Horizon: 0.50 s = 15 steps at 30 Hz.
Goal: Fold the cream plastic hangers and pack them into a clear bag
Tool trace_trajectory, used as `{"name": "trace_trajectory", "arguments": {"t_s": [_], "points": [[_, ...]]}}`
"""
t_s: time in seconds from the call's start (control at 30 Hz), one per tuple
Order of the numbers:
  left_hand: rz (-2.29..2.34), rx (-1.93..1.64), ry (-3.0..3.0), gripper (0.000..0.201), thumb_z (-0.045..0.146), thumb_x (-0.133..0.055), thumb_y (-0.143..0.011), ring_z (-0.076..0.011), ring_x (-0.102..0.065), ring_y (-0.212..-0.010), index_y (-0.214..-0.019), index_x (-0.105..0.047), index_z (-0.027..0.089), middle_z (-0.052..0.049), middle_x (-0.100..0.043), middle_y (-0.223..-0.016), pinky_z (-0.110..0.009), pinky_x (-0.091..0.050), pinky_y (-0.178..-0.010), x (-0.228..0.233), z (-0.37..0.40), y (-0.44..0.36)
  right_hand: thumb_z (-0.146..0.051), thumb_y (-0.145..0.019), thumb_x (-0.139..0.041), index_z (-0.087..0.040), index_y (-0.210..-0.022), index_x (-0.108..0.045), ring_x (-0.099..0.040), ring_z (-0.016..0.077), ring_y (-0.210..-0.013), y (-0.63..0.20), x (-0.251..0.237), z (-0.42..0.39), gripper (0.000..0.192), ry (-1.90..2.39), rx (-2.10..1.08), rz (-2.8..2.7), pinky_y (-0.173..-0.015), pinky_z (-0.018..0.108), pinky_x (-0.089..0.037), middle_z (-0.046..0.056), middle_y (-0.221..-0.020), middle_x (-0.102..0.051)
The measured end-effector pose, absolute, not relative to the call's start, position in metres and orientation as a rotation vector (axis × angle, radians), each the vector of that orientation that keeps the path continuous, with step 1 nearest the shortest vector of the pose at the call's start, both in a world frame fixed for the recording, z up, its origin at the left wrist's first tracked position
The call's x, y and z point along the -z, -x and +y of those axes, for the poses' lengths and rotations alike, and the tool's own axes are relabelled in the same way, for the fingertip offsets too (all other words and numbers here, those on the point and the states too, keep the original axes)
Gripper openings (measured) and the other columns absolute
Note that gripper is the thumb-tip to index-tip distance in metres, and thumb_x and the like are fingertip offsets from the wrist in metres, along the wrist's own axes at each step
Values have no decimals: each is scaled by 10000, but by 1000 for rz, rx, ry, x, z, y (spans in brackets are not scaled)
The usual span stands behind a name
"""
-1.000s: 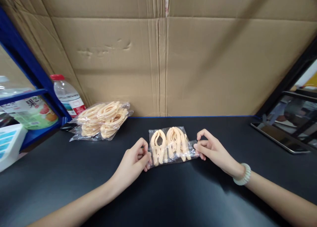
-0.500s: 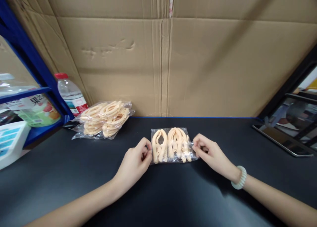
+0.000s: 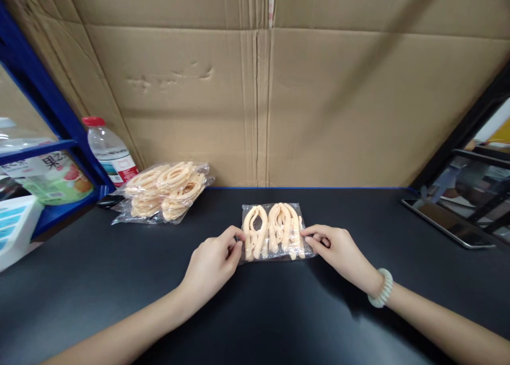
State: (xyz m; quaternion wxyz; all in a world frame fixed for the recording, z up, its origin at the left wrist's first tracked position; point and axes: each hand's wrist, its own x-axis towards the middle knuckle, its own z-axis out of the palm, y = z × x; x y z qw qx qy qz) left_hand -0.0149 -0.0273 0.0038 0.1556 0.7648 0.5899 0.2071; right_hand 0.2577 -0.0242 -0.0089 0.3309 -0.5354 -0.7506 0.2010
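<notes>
Looks like a packing station in a small warehouse: a black worktable (image 3: 255,312) walled by flattened cardboard (image 3: 255,99), blue shelving (image 3: 48,120) at left, bagged plastic clips (image 3: 163,192) stacked upper left.

tablet (image 3: 450,224): right end cut off | carton (image 3: 51,178): print unreadable

A stack of bagged peach plastic clips (image 3: 164,189) lies on the black tabletop (image 3: 119,280), just beside a red-capped water bottle (image 3: 108,150). Cardboard wall (image 3: 279,99) behind; blue shelf (image 3: 35,152) left; tablet (image 3: 444,222) right.
</notes>
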Motion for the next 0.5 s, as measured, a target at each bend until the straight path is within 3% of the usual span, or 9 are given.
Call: {"name": "trace_trajectory", "arguments": {"t_s": [0.23,0.5], "points": [[1747,-541,-2209,151,247,-424,-888,-134,-541,-546,-940,-565,260,79,-580,-592,-231,-280,-530,-4,-28,13,-256,-852,-518,-202,-925,-729,-519,132,-525,-256,8,-25,230,1428,-517,-1959,-549,251,-376,-19,-603,-616],[1769,-489,-2315,84,236,-518,-825,-127,-539,-569,-818,-598,261,69,-553,-616,-232,-290,-523,0,-27,14,-225,-852,-515,-198,-895,-713,-532,144,-549,-259,10,-26,205,1434,-431,-1991,-566,258,-390,-16,-606,-614]]}}
